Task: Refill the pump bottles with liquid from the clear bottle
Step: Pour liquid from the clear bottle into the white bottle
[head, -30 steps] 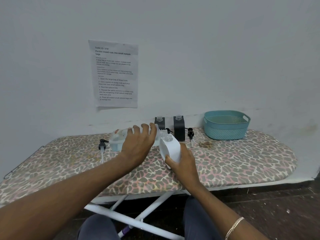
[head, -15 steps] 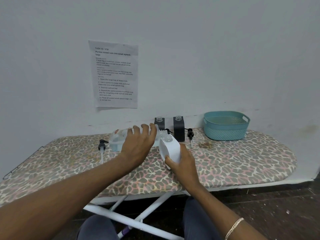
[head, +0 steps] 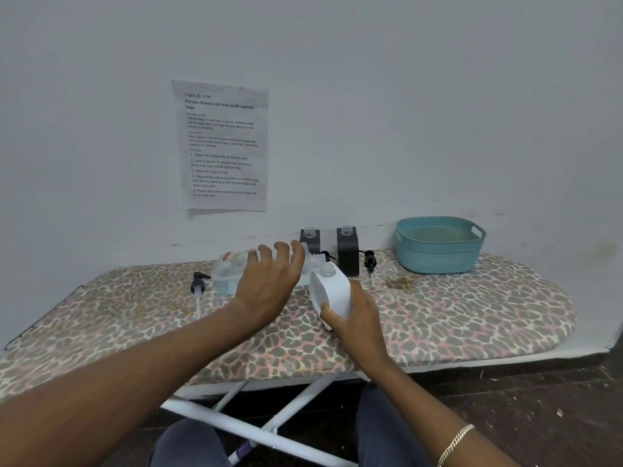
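My left hand (head: 269, 281) grips the clear bottle (head: 226, 275), which is tipped on its side with its mouth pointing right at the neck of the white pump bottle (head: 332, 293). My right hand (head: 354, 318) holds that white bottle, tilted slightly left, on the ironing board (head: 472, 315). Two black pump bottles (head: 310, 239) (head: 348, 252) stand uncapped at the back by the wall. Loose pump heads lie on the board: one at the left (head: 198, 288), one to the right of the black bottles (head: 369, 261).
A teal basket (head: 438, 246) sits at the back right of the board. A printed sheet (head: 224, 144) is taped to the wall. A brown stain (head: 399, 283) marks the leopard-print cover. The board's white legs (head: 269, 429) and my knees are below.
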